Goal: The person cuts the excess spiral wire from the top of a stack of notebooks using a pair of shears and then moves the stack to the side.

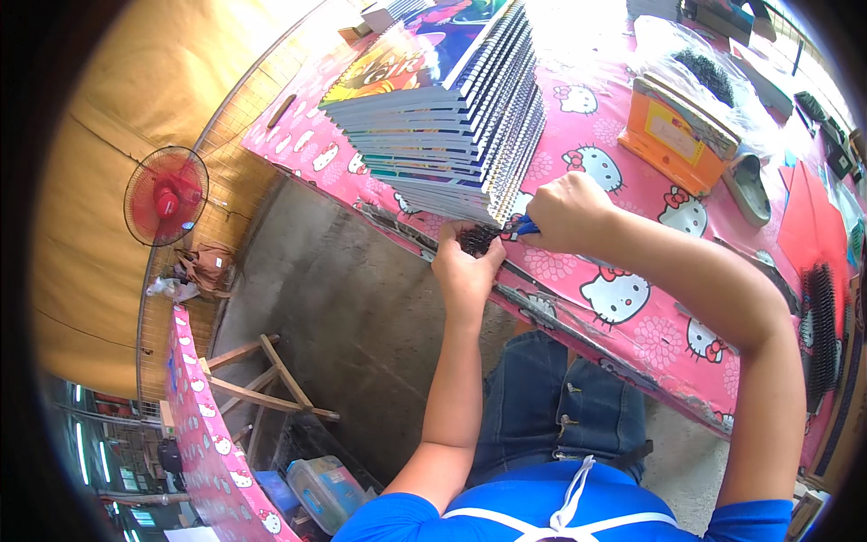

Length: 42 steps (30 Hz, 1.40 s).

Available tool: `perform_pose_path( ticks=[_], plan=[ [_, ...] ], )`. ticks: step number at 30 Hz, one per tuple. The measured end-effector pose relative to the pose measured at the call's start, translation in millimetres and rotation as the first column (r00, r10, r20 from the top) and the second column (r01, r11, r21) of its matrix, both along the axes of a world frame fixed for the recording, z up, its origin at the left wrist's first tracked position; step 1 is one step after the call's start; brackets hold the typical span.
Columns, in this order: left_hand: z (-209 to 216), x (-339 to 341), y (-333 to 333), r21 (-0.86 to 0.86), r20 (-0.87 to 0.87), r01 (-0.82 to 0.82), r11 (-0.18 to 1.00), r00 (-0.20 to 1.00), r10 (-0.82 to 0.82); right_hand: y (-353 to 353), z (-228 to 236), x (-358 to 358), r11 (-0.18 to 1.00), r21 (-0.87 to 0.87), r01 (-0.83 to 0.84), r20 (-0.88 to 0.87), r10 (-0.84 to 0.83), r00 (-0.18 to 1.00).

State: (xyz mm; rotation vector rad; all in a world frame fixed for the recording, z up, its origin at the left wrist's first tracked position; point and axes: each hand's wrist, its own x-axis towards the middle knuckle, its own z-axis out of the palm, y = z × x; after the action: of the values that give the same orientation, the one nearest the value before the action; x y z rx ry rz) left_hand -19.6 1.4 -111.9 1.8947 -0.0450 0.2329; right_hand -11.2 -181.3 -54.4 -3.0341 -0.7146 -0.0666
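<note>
At the front edge of the pink table (551, 267), both my hands meet beside a tall stack of spiral-bound notebooks (424, 135). My left hand (463, 271) is closed around a small bunch of black spiral binding wire (479, 238), pinched between thumb and fingers. A blue-handled hand tool, which looks like pliers (525, 226), is gripped in my right hand (571, 213). Its dark tip reaches toward the wire in my left hand, but whether they touch I cannot tell. White and black coils run along the notebooks' near right side.
Further right stand an orange stand-up card piece (679, 134), a grey-green oval holder (750, 190), red sheets (808, 217) and black coils (820, 325). Behind them lies a plastic bag (664, 45) with dark coils. A red fan (166, 196) and wooden trestle (271, 379) are at left.
</note>
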Motion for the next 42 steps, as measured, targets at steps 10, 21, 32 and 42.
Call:
perform_pose_path(
  ticks=[10,21,32,42],
  plan=[
    [59,-39,-49,-0.797,-0.26,0.309,0.518,0.599,-0.757,-116,-34,-25,-0.116,0.581,0.806,-0.676,0.482,0.557],
    [137,86,-352,-0.837,-0.253,0.335,0.433,0.466,-0.848,-129,-50,-23,-0.377,0.383,0.843,-0.487,0.694,0.531],
    [123,79,-435,0.957,-0.145,0.275,0.095,0.733,-0.664,-121,-64,-26,-0.399,0.466,0.79,-0.383,0.713,0.587],
    [209,1,-166,0.664,0.493,0.405,0.628,0.394,-0.775,-118,-45,-38,-0.425,0.504,0.752,-0.468,0.598,0.651]
  ],
)
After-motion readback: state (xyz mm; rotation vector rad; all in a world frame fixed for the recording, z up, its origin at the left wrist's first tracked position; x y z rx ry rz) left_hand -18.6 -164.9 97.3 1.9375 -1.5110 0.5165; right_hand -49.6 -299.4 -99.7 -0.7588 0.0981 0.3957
